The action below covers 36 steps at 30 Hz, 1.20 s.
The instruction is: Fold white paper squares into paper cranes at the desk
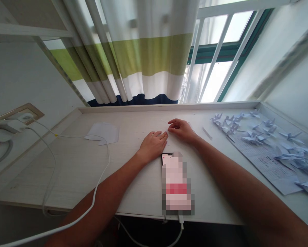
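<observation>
My left hand point(154, 145) lies palm down on the white desk, its fingers stretched out flat towards the right. Just beyond its fingertips, my right hand point(182, 131) is curled, thumb and fingers drawn together close to the desk top. Whatever white piece may be at the fingertips blends into the white surface, and I cannot make it out. A narrow paper strip point(207, 133) lies to the right of my right hand. Directly below the hands is a phone point(176, 185) with its screen lit and blurred, a charging cable plugged into its lower end.
Several folded paper cranes point(257, 138) sit on a printed sheet point(269, 173) at the right. Loose white paper point(104, 133) lies at the left. A white cable point(108, 151) runs from the wall socket point(27, 115) across my left forearm. A raised ledge point(143, 108) borders the back.
</observation>
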Available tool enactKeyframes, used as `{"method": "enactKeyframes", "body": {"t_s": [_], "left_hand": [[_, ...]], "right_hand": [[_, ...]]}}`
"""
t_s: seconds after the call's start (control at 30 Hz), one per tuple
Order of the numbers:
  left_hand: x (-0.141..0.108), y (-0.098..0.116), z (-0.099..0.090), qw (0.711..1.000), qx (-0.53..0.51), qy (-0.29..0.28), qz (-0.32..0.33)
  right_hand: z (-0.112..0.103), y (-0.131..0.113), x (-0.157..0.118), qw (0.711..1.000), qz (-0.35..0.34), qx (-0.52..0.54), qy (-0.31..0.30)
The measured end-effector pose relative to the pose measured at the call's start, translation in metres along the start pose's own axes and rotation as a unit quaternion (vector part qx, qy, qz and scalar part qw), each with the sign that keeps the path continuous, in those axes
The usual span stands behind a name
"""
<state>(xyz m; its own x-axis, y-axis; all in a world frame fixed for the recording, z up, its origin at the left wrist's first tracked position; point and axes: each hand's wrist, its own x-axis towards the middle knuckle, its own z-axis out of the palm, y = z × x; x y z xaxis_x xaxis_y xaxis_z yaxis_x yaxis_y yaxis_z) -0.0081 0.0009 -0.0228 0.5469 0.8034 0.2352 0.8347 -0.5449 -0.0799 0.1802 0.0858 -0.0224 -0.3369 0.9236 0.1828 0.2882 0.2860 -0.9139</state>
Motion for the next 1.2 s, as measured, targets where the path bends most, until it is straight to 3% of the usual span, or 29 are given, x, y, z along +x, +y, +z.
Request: {"method": "enactKeyframes", "body": {"t_s": [0.43, 0.73, 1.0, 1.2], "left_hand": [[-0.001, -0.001, 0.002, 1.000, -0.001, 0.003, 0.002], [-0.001, -0.002, 0.004, 1.000, -0.011, 0.002, 0.000], [-0.004, -0.005, 0.004, 0.999, -0.047, 0.022, -0.011], [-0.005, -0.005, 0.004, 0.995, -0.089, 0.006, -0.034]], "right_hand": [[0.002, 0.005, 0.008, 0.998, -0.037, -0.048, 0.014], [0.001, 0.014, 0.024, 0.991, -0.048, -0.063, 0.105], [-0.001, 0.016, 0.021, 0.994, -0.041, -0.024, 0.096], [-0.012, 0.013, 0.004, 0.995, -0.035, -0.041, 0.080]]}}
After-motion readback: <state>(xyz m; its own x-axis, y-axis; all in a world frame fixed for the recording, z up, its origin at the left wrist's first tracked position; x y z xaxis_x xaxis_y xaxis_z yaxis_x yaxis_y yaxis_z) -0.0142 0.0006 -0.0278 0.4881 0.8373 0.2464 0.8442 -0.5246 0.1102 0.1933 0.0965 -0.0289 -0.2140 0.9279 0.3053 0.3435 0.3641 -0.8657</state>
